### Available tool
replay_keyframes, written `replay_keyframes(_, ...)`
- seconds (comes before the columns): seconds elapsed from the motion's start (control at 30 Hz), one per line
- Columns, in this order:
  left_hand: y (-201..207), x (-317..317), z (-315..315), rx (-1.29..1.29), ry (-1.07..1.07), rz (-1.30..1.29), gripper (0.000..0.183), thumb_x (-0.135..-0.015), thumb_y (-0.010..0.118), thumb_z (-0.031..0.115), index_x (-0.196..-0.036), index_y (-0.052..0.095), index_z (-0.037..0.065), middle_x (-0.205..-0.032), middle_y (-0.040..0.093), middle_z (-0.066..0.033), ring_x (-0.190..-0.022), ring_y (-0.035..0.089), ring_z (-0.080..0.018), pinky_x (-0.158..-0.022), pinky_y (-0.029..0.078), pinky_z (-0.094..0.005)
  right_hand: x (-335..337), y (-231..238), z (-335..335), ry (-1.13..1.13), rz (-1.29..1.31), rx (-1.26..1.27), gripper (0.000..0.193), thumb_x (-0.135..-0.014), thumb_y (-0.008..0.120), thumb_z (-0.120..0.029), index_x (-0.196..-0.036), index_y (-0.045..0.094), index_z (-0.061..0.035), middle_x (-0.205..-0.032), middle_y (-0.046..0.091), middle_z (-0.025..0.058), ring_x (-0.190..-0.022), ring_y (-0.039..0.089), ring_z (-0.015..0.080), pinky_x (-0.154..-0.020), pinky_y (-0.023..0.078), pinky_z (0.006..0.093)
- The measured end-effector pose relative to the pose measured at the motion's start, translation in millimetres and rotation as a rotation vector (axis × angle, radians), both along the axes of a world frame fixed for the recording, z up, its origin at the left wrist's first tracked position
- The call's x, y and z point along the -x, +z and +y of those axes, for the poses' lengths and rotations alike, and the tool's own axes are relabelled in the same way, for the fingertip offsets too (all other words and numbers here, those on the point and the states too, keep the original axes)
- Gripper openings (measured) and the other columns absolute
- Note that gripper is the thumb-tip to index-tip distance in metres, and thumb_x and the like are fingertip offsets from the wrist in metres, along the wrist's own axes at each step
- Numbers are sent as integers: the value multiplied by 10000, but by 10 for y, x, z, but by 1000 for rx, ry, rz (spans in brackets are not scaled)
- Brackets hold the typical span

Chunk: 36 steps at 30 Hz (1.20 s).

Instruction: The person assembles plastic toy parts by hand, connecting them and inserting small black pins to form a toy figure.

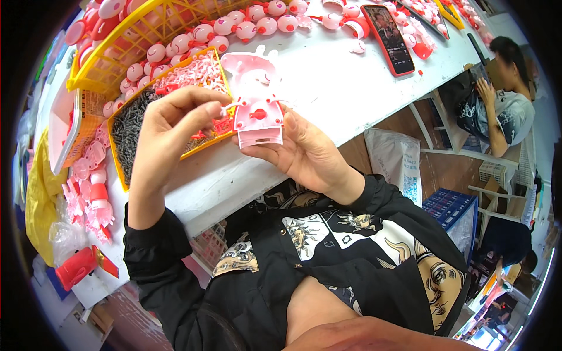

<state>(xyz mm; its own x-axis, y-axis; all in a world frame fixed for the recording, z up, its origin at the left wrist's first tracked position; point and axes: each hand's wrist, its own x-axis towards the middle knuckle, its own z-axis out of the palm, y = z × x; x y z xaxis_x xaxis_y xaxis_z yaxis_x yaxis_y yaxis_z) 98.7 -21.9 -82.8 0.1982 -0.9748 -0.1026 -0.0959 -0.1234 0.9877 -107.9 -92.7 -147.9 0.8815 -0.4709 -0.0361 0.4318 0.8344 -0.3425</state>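
Observation:
My right hand [304,149] holds a pink plastic toy body shell [257,121] from its right side and underneath, its hollow inside facing up. A red piece and several small red pegs sit in it. At the shell's upper left, my left hand [175,120] is closed in a pinch on a small pale pink arm piece [230,107], which touches the shell's edge. Just beyond is a larger pink shell with ear-like tips [253,69]; I cannot tell whether the two are joined. A yellow tray [220,63] under my left hand holds dark screws [130,130] and small pink and red parts.
A yellow basket [99,67] of pink parts stands at the far left. Round pink-and-white pieces [224,26] line the white table [333,105]. A red-cased phone [389,41] lies to the right. Another person [509,105] sits beyond the table at the right.

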Motion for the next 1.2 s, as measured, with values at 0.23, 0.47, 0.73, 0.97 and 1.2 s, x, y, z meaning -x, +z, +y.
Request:
replay_keyframes(0.23,20,-436,123,2,102,-473,148,-884,668,59,-991,683,-43,-872,690,-48,-790,626,-88,-734,492,-235,57,-44,-111,-110,44,28,423,-1021,505,-254,-1365,409,-26,-1332,542,143,-1228,554,283,-1101,438,454)
replay_keyframes(0.47,105,-389,120,-55,7,-731,124,-842,683,38,-940,676,-37,-829,692,-86,-757,654,-125,-723,511,-260,148,-59,-208,-170,68,72,452,-1034,473,-268,-1395,398,-7,-1358,531,136,-1252,536,269,-1128,414,440)
replay_keyframes(0.73,-4,-288,52,-6,-44,-850,121,-816,661,16,-928,668,-29,-838,681,-141,-722,662,-220,-698,518,-297,98,-155,-69,-145,122,44,485,-1036,464,-286,-1408,368,9,-1401,487,197,-1302,483,344,-1128,407,455)
replay_keyframes(0.97,-104,-488,-5,128,253,-1251,184,-899,648,102,-1052,661,1,-999,639,-154,-933,634,-294,-821,497,-367,-1,-99,126,-23,41,-61,388,-1005,544,-200,-1324,420,-16,-1265,567,135,-1185,578,251,-1073,458,437)
replay_keyframes(1.2,-390,-736,-71,89,254,-1456,299,-950,598,217,-1191,644,48,-1089,573,-201,-1001,580,-360,-884,466,-420,12,-169,173,62,-6,-98,511,-973,596,-192,-1397,347,-56,-1300,527,79,-1248,533,247,-1107,418,483)
